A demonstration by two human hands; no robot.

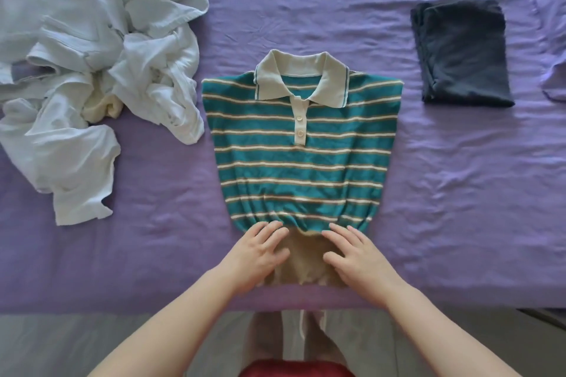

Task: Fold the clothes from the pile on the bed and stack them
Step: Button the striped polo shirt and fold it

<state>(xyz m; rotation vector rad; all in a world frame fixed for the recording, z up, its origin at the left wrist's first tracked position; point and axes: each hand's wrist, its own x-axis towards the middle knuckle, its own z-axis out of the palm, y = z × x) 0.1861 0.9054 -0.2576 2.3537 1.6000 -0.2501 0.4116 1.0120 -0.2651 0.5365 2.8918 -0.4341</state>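
Observation:
A teal polo shirt [301, 150] with white and tan stripes and a cream collar lies flat, front up, in the middle of the purple bed [459, 193], its sides folded under. Its tan hem band [306, 257] sits at the near edge. My left hand [257, 254] rests flat on the left part of the hem band, fingers straight and spread. My right hand [355, 254] lies flat on the right part, likewise. The pile of white and pale blue clothes [92, 70] is heaped at the left. A folded dark navy garment [462, 52] lies at the right.
The bed's near edge runs just below the hem band, with grey floor [92, 343] beyond it. A purple fabric edge [554, 76] shows at the far right. Bare sheet lies between the shirt and the navy garment.

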